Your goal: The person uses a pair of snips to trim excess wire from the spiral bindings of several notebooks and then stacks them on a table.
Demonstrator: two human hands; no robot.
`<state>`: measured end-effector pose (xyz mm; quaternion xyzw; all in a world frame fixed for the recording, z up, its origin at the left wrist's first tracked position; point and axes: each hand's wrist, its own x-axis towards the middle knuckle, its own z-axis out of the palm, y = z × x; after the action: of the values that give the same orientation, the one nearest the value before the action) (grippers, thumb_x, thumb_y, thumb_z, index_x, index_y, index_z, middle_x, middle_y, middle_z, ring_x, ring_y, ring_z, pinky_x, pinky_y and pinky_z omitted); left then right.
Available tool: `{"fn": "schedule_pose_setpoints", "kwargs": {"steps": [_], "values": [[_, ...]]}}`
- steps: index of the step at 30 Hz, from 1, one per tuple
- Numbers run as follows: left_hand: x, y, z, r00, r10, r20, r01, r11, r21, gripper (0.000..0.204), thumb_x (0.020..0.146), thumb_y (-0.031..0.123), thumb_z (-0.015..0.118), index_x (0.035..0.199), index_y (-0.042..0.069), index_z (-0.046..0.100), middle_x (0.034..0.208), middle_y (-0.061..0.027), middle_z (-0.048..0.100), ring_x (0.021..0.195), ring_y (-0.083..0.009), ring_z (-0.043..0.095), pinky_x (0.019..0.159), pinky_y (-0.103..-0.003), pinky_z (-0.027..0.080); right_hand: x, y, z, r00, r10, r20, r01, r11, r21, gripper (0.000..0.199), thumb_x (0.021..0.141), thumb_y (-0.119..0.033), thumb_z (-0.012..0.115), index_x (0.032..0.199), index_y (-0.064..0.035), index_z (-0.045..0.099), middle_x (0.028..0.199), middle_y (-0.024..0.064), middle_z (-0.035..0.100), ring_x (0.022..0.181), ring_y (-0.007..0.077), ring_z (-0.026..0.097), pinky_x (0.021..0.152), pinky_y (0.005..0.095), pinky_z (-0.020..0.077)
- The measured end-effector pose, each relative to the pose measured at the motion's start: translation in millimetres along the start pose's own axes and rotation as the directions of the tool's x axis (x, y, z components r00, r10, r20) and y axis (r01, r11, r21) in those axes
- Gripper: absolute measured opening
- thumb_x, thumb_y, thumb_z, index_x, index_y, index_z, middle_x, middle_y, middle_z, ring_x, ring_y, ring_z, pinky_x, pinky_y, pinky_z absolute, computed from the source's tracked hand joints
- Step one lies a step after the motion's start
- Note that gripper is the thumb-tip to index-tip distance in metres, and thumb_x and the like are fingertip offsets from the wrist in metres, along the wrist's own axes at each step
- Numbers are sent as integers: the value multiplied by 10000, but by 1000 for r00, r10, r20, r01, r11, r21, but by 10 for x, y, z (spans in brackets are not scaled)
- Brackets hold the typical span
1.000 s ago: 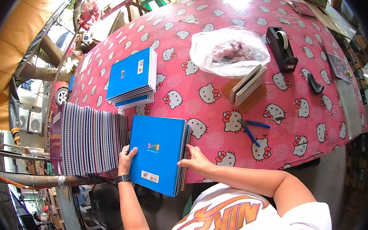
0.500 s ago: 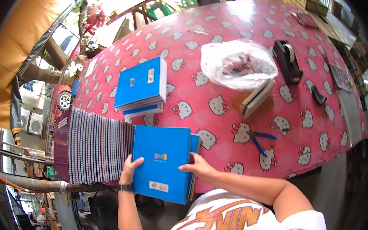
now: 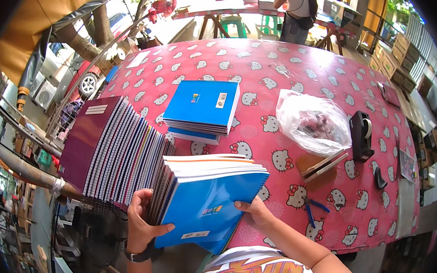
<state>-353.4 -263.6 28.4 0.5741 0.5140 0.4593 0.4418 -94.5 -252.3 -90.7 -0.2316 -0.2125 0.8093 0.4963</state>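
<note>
My left hand (image 3: 142, 225) grips the spiral edge of the blue notebook stack (image 3: 208, 207), lower centre of frame; my right hand (image 3: 253, 213) clasps its opposite edge. The stack's long axis tilts toward the fanned notebook row (image 3: 117, 151) (upper left, nearer my left hand) on the counter (image 3: 294, 91).

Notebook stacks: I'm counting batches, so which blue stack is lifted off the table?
The near blue stack, tilted up between left hand and right hand; the other lies flat.
</note>
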Motion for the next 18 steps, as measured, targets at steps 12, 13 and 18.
{"fn": "schedule_pose_setpoints", "kwargs": {"steps": [12,13,18], "values": [[-696,-289,-56,925,375,-65,-379,889,-256,638,563,170,823,1042,33,426,1018,-156,524,954,-244,567,867,-386,467,-223,255,-414,967,-175,187,238,880,-411,585,767,-217,702,1270,-58,449,1239,109,517,1176,252,476,994,429,395],[-674,-302,-62,908,404,-113,-413,812,-413,504,668,197,748,1032,19,448,1011,-166,532,956,-256,571,870,-397,470,-227,224,-412,937,-261,230,346,766,-542,519,845,-298,652,1260,-60,451,1246,128,511,1179,262,483,1004,444,395],[-277,-926,-32,903,409,-135,-391,646,-656,394,905,310,540,1100,-30,503,1089,-197,546,1024,-290,544,936,-436,428,-186,-31,-344,891,-279,358,445,695,-565,486,829,-276,672,1203,-65,444,1235,131,467,1199,255,447,1009,418,392]]}}
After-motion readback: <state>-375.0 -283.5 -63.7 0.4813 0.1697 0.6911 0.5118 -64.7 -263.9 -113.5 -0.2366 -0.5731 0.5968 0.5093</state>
